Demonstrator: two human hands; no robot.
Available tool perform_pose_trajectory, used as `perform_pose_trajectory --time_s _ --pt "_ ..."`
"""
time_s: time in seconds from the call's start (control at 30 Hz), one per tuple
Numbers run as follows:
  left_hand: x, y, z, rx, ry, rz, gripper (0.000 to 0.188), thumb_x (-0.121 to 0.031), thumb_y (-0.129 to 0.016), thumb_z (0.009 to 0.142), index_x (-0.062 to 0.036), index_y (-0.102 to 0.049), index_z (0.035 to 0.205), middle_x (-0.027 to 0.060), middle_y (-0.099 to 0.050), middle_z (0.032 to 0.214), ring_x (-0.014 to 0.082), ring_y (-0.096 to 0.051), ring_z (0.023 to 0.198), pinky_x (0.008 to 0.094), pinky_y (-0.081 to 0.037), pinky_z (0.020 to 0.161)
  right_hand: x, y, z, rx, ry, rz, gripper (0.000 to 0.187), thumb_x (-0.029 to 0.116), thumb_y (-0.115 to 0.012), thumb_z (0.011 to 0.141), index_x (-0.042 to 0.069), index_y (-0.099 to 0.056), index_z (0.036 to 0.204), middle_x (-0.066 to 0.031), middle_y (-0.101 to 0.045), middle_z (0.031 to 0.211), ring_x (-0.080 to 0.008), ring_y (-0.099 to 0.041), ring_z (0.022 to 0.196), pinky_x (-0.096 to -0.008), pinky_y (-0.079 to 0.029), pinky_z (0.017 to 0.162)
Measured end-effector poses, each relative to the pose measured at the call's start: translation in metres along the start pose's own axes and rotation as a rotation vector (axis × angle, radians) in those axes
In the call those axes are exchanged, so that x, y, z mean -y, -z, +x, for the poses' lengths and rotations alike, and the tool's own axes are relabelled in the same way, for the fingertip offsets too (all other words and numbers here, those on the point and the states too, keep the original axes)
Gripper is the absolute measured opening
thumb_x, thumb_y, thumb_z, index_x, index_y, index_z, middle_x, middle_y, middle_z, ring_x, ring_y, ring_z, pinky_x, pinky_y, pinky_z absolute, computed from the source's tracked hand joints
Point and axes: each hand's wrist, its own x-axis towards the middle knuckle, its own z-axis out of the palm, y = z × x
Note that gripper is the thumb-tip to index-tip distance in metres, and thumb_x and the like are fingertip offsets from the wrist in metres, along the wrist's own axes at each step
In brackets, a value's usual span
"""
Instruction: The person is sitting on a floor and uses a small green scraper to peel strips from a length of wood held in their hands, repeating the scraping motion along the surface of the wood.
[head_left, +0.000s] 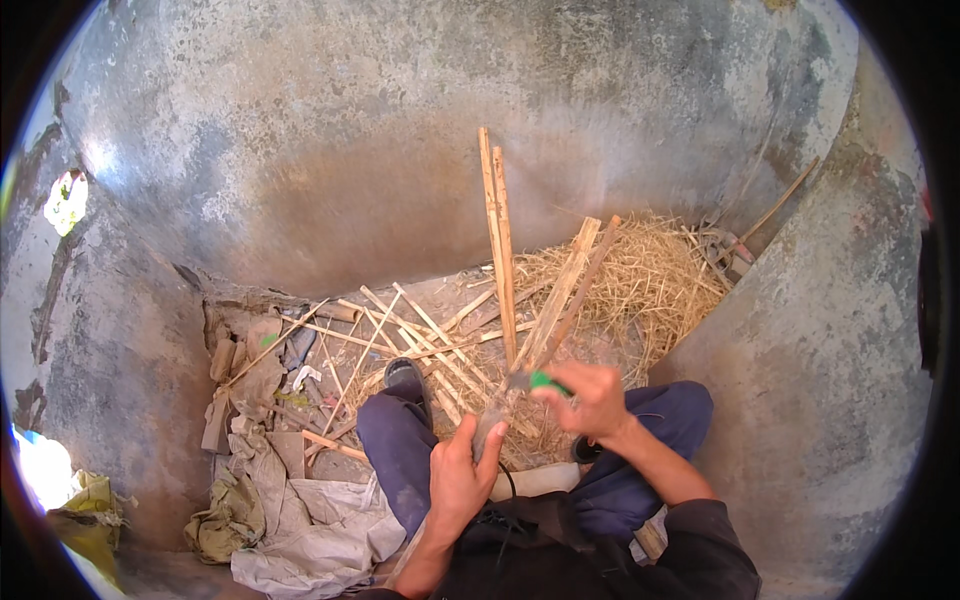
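My left hand (463, 475) is closed round the near end of a long split wooden pole (560, 290), which points away from me between my knees. My right hand (590, 400) grips a green-handled knife (544, 381). Its dark blade lies at the wood just beyond my left fingers, partly hidden. Past the blade, the pole fans out into separate lengths. A pair of thin pale strips (503, 230) stands up toward the wall, and a darker strip (590, 275) runs along the right side. Whether all the lengths are still joined at the blade is hard to tell.
Pale sticks (420, 330) lie crossed on the floor beyond my left foot. A heap of straw-like shavings (640, 275) rests against the far wall (400, 150). Crumpled sacks (310, 520) lie at my left. Walls stand close on both sides; a thin rod (780, 205) leans at the right.
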Motion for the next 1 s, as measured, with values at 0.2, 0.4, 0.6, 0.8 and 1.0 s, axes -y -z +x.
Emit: perform_pose_trajectory --time_s 0.2,0.4,0.6,0.8,1.0 --pt "0.008 0.006 -0.017 0.109 0.096 -0.054 0.034 -0.027 -0.073 0.109 0.0008 -0.061 0.094 0.0252 -0.057 0.064 0.0437 -0.060 0.053 0.0455 -0.042 0.051 -0.037 0.015 0.017 -0.135 -0.007 0.047 0.031 0.036 -0.078 0.104 0.005 -0.083 0.108 -0.0120 -0.080 0.086 -0.0233 -0.074 0.064 -0.0370 -0.055 0.057" --pt "0.025 0.011 -0.028 0.155 0.102 -0.102 0.037 -0.027 -0.069 0.112 0.0016 -0.059 0.091 0.0185 -0.050 0.063 0.0301 -0.048 0.053 0.0426 -0.038 0.052 -0.112 0.050 0.034 -0.310 -0.392 -0.025 0.041 0.041 -0.069 0.111 0.002 -0.082 0.113 -0.0025 -0.064 0.066 -0.0118 -0.052 0.055 -0.0341 -0.037 0.050" --pt "0.039 0.009 -0.018 0.214 0.194 -0.133 0.044 -0.032 -0.059 0.117 0.0034 -0.059 0.092 0.0249 -0.055 0.069 0.0438 -0.055 0.061 0.0484 -0.042 0.061 -0.078 0.040 0.023 -0.066 -0.326 0.018 0.039 0.039 -0.069 0.111 0.003 -0.082 0.113 -0.0034 -0.065 0.067 -0.0128 -0.053 0.053 -0.0340 -0.038 0.050" --pt "0.037 -0.005 -0.003 0.235 0.128 -0.149 0.043 -0.033 -0.051 0.120 0.0025 -0.058 0.096 0.0266 -0.060 0.075 0.0509 -0.058 0.070 0.0549 -0.043 0.066 -0.013 -0.003 -0.011 0.036 -0.056 0.088 0.028 0.035 -0.079 0.103 0.007 -0.082 0.107 -0.0090 -0.080 0.088 -0.0244 -0.074 0.066 -0.0369 -0.057 0.057" --pt "0.024 -0.013 -0.002 0.205 0.062 -0.031 0.040 -0.032 -0.047 0.120 0.0008 -0.058 0.100 0.0320 -0.062 0.080 0.0574 -0.061 0.080 0.0617 -0.042 0.069 0.018 -0.014 -0.020 0.106 -0.041 0.075 0.026 0.034 -0.084 0.097 0.010 -0.080 0.107 -0.0075 -0.077 0.086 -0.0305 -0.076 0.070 -0.0401 -0.059 0.059"
